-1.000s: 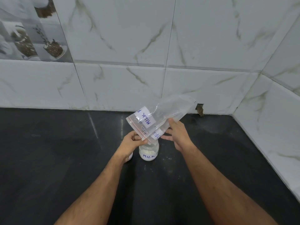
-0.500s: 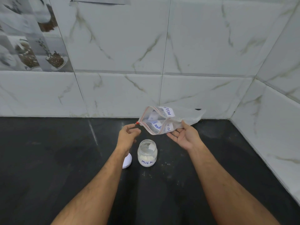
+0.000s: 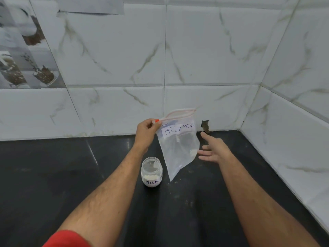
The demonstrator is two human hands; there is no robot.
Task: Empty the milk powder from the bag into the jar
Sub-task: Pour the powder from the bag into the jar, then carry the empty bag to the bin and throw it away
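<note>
Bare forearms, red sleeve (image 3: pixel 67 238) on left arm, no rings visible

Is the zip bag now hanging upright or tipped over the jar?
Upright: the left hand pinches the zip bag by its top corner, beside the jar.

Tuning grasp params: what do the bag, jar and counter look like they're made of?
Bag: thin clear plastic film, limp and creased, red zip strip, paper label.
Jar: clear and glossy with highlights; glass or rigid plastic, can't tell.
Counter: dark polished stone, likely granite, showing reflections.
</note>
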